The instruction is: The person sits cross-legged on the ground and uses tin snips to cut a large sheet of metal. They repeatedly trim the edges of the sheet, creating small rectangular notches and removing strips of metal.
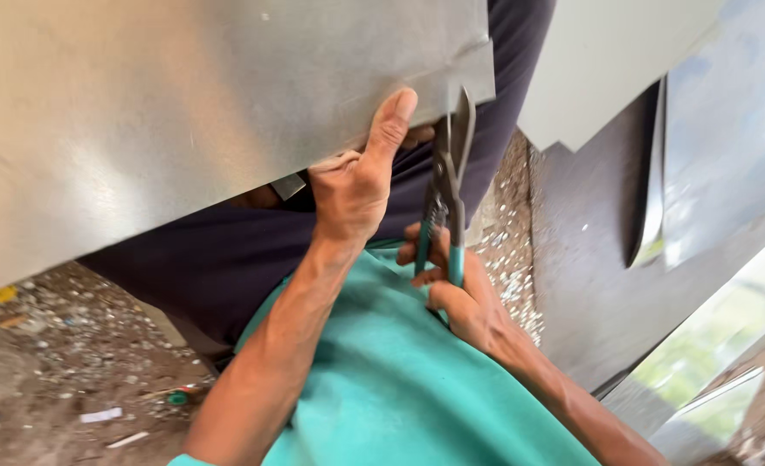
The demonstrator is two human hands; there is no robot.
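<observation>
Gripping snips (445,194) by green handles, right hand (460,298) fingers clenched; left hand (352,185) pinched sheet metal (184,112) edge, thumb extended flat.

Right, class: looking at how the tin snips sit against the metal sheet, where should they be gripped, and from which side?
Grip the tin snips by the teal handles, from below, as the right hand does: the blades point up into the metal sheet edge, leaving only the handles free.

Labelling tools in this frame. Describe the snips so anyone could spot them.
Find the big grey metal sheet across the top; follow its lower right edge. The snips bite there, held by the right hand: dark blades, the only teal handles.
</observation>
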